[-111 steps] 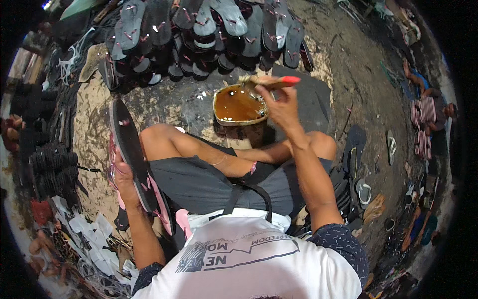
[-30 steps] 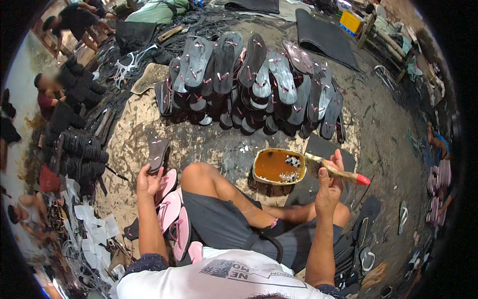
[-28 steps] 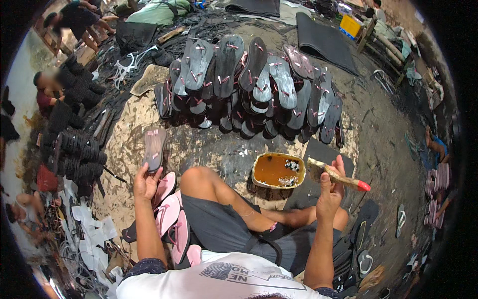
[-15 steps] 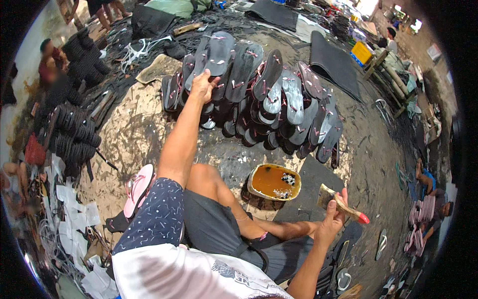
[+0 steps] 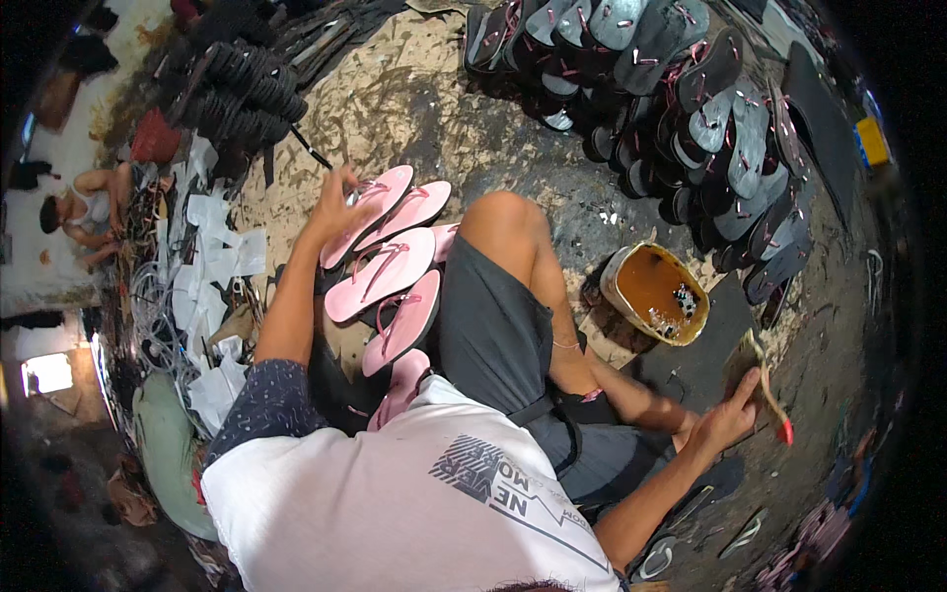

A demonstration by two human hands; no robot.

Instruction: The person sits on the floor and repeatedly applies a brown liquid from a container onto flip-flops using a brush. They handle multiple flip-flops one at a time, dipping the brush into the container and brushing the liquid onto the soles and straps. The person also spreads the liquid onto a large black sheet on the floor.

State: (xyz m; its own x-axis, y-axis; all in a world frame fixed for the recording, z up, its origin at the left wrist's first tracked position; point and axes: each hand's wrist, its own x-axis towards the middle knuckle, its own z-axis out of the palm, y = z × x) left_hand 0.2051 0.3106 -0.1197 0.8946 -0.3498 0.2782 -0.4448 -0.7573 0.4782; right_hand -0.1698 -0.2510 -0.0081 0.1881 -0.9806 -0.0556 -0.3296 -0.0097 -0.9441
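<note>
Pink sandals (image 5: 409, 252) lay at left, where the left grip (image 5: 333, 209) had returned from the far sandal pile (image 5: 708, 123); whether it grasped one was unclear. The right grip (image 5: 728, 424) clasped the brush (image 5: 769, 387).

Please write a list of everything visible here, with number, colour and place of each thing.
Pink sandals: at least six, pink, left of centre
Dark-soled sandals: many, grey and black, upper right
Tub: one, pale rim, right of centre
Liquid: one pool, amber, inside the tub
Brush: one, red-ended handle, right side
Flat sheet: one, dark grey, beside the tub
Loose sandals: at least two, pale-strapped, lower right
Boxlike thing: one, yellow, upper-right edge
Stacked bundles: several, black, upper left
Red object: one, red, upper left
Scraps: several, white, left
Co-worker: at least one, white top, far left
Legs: two, dark grey shorts, centre
Left hand: one, bare, at the pink sandals, grip unclear
Right hand: one, bare, holding the brush
</note>
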